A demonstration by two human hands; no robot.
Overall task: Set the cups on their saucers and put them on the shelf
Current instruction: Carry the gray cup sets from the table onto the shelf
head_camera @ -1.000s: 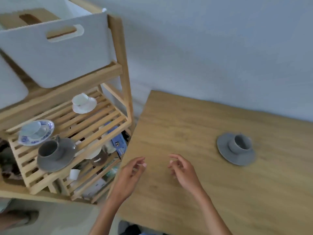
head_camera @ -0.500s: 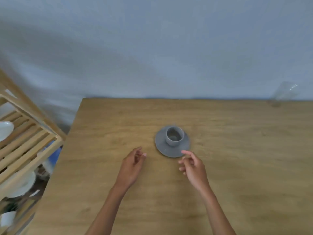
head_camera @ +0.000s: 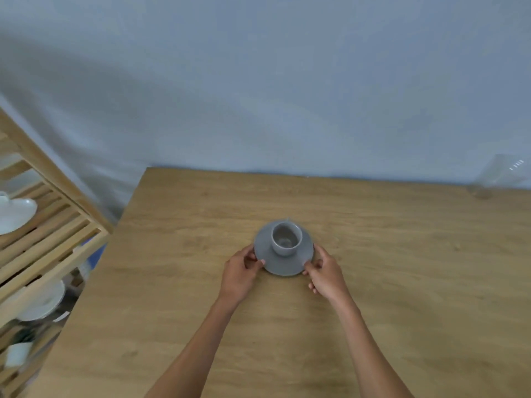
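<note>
The fingers [head_camera: 253, 258] of the left hand [head_camera: 240, 275] are pinching the left edge of the grey saucer [head_camera: 301, 261], thumb lying on top of the rim and the other fingers curled beside and under it. The fingers [head_camera: 311, 267] of the right hand [head_camera: 326, 275] are closing on the saucer's near-right edge in the same way, thumb tip pressing on the rim. Between the two sets of fingers, the saucer is sitting on the wooden surface [head_camera: 402, 282]; whether it is lifting off cannot be told. A grey cup [head_camera: 286, 238] is standing upright in the saucer's middle, just beyond the fingertips, mouth open upward and touched by neither hand. Both forearms are reaching in from the near edge and converging on the saucer. Well off to the left of the left fingers, beyond the surface's edge, a slatted wooden shelf [head_camera: 48, 237] is standing, carrying a white saucer [head_camera: 14, 214] on an upper level and another white dish [head_camera: 43, 301] lower down, blurred. Far to the right of the right fingers, at the back edge of the surface against the blue-grey wall [head_camera: 258, 81], a clear glass [head_camera: 500, 175] is showing faintly.
</note>
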